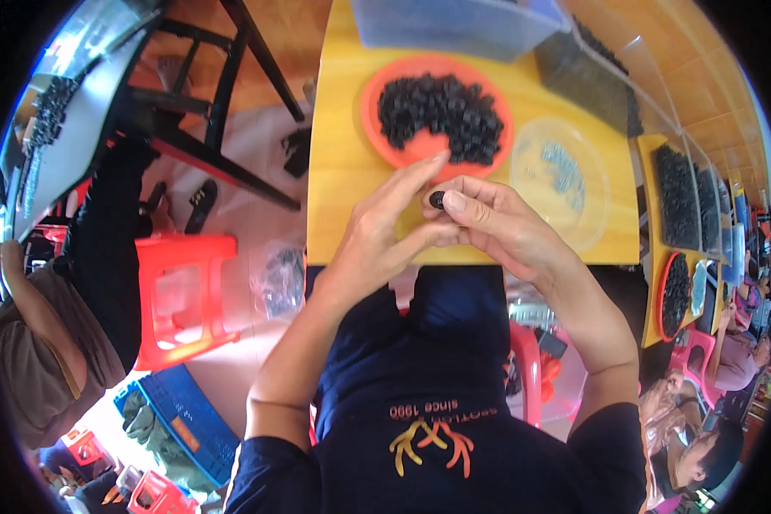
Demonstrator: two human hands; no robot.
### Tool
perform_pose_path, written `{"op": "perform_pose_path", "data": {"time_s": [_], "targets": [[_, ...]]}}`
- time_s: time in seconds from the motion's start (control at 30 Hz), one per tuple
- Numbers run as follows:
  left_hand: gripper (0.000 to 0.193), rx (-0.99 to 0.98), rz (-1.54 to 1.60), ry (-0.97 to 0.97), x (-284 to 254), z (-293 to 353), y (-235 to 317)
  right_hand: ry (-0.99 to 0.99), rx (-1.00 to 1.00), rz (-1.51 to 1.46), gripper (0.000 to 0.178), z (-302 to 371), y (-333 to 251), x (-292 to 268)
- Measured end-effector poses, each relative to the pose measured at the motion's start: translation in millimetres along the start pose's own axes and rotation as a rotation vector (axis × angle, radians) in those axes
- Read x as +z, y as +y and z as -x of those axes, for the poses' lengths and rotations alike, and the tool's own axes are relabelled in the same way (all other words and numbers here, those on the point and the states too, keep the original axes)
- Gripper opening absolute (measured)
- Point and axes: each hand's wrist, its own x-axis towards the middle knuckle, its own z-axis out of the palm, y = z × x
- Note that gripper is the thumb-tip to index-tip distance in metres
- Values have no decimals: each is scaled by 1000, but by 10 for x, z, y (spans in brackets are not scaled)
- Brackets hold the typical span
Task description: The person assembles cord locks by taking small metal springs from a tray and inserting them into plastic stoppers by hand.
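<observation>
My right hand (pixel 501 218) pinches a small black round part (pixel 437 200) between thumb and fingers, above the near side of the yellow table (pixel 343 171). My left hand (pixel 381 223) is beside it, its fingers stretched out and its thumb apart from them. The left thumb comes close to the right fingers; whether they touch I cannot tell. Just beyond the hands, an orange-red plate (pixel 373 128) bears a heap of small black parts (pixel 441 111). To its right, a clear round tray (pixel 604 206) holds tiny pale, glinting pieces (pixel 564 176).
At the table's far edge stand a clear plastic bin (pixel 463 26) and a bin of black parts (pixel 591 81). Left of the table are a red stool (pixel 184 300), a blue crate (pixel 180 424) and a dark metal frame (pixel 206 128). Other people sit at both sides.
</observation>
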Motion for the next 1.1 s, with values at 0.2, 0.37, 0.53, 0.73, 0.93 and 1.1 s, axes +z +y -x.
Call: {"op": "perform_pose_path", "data": {"time_s": [0.2, 0.37, 0.53, 0.73, 0.93, 1.1], "targets": [[36, -257, 128, 156, 49, 205, -327, 118, -182, 380, 31, -383, -1171, -39], [34, -361, 214, 83, 51, 218, -338, 131, -437, 498, 32, -918, -2057, -278], [32, -359, 180, 86, 26, 176, -329, 301, -465, 563, 41, -788, -2111, -78], [28, -264, 212, 141, 55, 153, -416, 221, -318, 1080, 26, -510, -1418, -649], [29, -315, 157, 55, 38, 145, -346, 172, -325, 1240, 20, -173, -720, -810], [30, -337, 126, 32, 40, 192, -347, 116, -502, 1658, 16, -228, -473, -547]]}}
